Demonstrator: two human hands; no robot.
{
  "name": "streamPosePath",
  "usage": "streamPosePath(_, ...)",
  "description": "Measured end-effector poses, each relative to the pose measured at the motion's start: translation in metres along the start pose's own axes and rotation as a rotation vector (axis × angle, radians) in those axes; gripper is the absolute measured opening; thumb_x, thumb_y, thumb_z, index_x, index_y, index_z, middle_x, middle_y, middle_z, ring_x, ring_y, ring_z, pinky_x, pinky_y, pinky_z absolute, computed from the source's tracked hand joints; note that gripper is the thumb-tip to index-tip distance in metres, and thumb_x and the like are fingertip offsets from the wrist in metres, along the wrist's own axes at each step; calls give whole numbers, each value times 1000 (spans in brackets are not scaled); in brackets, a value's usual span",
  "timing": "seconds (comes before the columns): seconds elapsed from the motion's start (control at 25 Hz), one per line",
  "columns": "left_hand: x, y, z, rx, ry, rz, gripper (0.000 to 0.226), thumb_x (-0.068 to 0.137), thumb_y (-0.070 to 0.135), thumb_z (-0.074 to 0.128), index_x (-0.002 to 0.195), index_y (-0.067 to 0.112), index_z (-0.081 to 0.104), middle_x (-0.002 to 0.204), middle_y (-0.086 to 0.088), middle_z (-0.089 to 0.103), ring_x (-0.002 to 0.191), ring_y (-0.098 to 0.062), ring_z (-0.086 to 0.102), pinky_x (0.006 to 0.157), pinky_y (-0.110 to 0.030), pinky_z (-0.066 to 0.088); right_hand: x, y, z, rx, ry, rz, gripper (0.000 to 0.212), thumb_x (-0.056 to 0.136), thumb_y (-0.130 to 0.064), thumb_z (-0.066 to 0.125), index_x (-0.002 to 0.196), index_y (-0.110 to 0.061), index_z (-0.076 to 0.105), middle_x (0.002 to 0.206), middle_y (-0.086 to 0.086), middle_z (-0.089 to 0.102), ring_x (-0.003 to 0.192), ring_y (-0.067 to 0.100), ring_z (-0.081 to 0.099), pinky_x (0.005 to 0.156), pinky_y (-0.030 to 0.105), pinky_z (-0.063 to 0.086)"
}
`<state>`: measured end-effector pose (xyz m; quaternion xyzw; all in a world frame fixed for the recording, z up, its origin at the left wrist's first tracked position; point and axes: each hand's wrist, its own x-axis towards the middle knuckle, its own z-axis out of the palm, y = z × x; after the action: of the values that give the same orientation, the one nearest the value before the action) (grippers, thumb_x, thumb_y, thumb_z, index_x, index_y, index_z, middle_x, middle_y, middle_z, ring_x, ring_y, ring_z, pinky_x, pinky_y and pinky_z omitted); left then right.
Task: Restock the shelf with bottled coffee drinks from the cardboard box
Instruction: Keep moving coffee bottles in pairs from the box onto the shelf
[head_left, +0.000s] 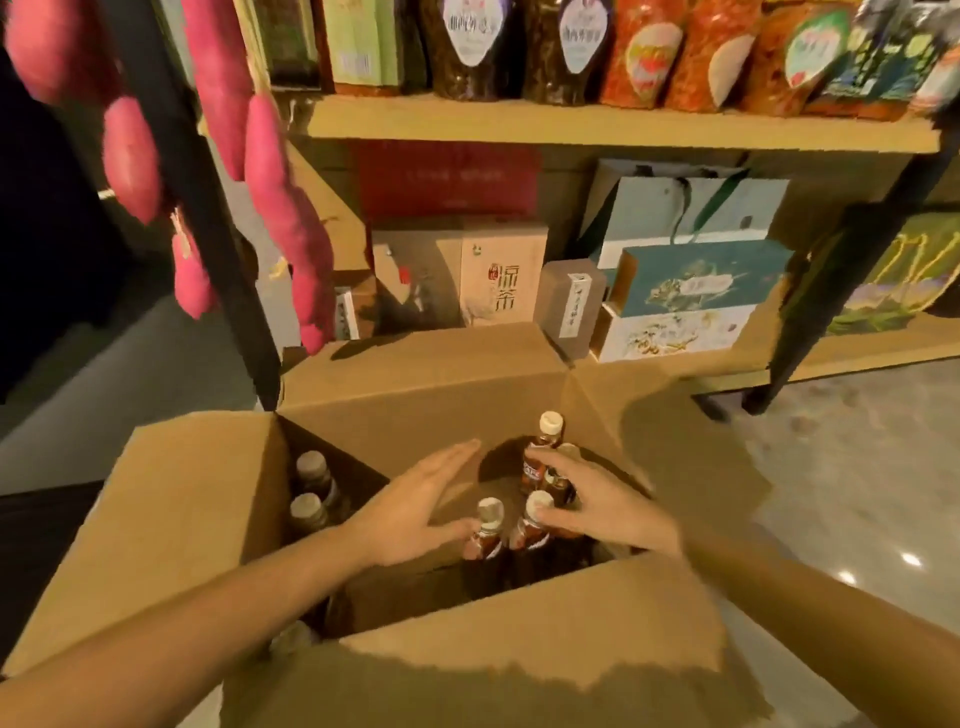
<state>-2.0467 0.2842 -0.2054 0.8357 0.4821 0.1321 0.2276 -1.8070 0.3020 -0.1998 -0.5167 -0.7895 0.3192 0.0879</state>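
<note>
The near flap of the open brown cardboard box (519, 649) folds out toward me, closest of all, and my two bare forearms reach over it into the box. My left hand (415, 512) is spread flat and open, fingers straight and pointing toward the far wall of the box, its thumb just touching the neck of a brown bottled coffee drink with a pale cap (488, 530) near the middle of the box; it grips nothing. My right hand (602, 506) is curled over a cluster of bottles by the right wall, thumb pressed on the cap of a second brown bottle with a white cap (537, 512) and fingers wrapped round the necks behind it, so it has hold of them loosely rather than being clenched tight. One taller bottle with a cream cap (549, 431) stands upright just beyond my fingers, toward the far right corner. Two more dark-capped bottles (311, 488) stand in shadow against the left wall. Beyond the far flap the lower wooden shelf (857, 358) carries boxed teas, among them a beige carton with green characters (501, 275) and a teal gift box (701, 278). Pink sausage-shaped hangings (280, 208) dangle at the shelf's left post
</note>
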Motion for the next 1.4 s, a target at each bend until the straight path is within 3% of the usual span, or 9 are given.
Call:
streamPosePath(0.16,2,1,33,-83,-60,-129,83,86,48,59,148,28,8,147,21,15,134,9,14,104,2,5,21,24,2,191,-202,-23,78,82,-28,71,145,-30,25,150,-10,31,139,7,28,116,33,28)
streamPosePath(0.4,23,-15,76,-275,-77,-337,94,77,48,70,149,26,14,154,11,23,140,-4,24,114,-19,21,46,47,29,324,-202,193,85,76,-17,76,145,-24,25,147,-3,38,135,14,36,103,21,30)
streamPosePath(0.52,33,-31,98,-427,-105,-443,92,74,47,74,147,31,20,152,11,28,139,-8,27,116,-31,25,54,55,43,305,-240,259,79,75,-14,75,141,-20,32,141,0,44,133,17,39,106,25,31)
streamPosePath(0.6,36,-36,107,-531,-107,-491,86,73,42,76,144,32,28,148,8,36,137,-10,31,115,-32,28,56,57,48,339,-216,290,73,77,-12,74,138,-18,36,138,2,46,132,18,40,108,28,31)
streamPosePath(0.8,44,-37,117,-724,-17,-490,53,78,14,73,124,26,50,120,12,55,115,3,49,93,-6,38,64,58,54,367,-179,315,60,79,-12,72,134,-16,47,130,2,55,126,18,48,105,28,35)
streamPosePath(0.96,42,-40,125,-746,40,-498,43,78,15,73,108,38,53,113,17,59,109,7,53,98,-16,44,70,57,61,456,-191,329,64,81,-12,70,137,-20,42,134,-2,51,130,16,43,109,32,32)
streamPosePath(1.08,40,-46,129,-740,76,-497,43,77,15,74,108,38,54,112,15,60,109,8,54,93,-11,43,78,61,66,495,-235,342,58,81,-10,70,132,-20,44,131,-1,53,127,16,45,106,30,33)
streamPosePath(1.24,43,-45,128,-742,78,-467,42,78,9,72,104,36,53,105,20,58,102,17,53,87,-4,41,85,65,70,472,-243,339,43,78,-7,71,117,-17,56,119,1,62,117,18,55,107,42,41)
streamPosePath(1.4,45,-48,124,-714,81,-443,37,77,14,74,110,24,60,108,7,65,105,-3,59,92,-17,46,86,64,70,482,-228,298,41,77,-11,73,116,-12,59,114,4,64,113,19,58,103,38,44)
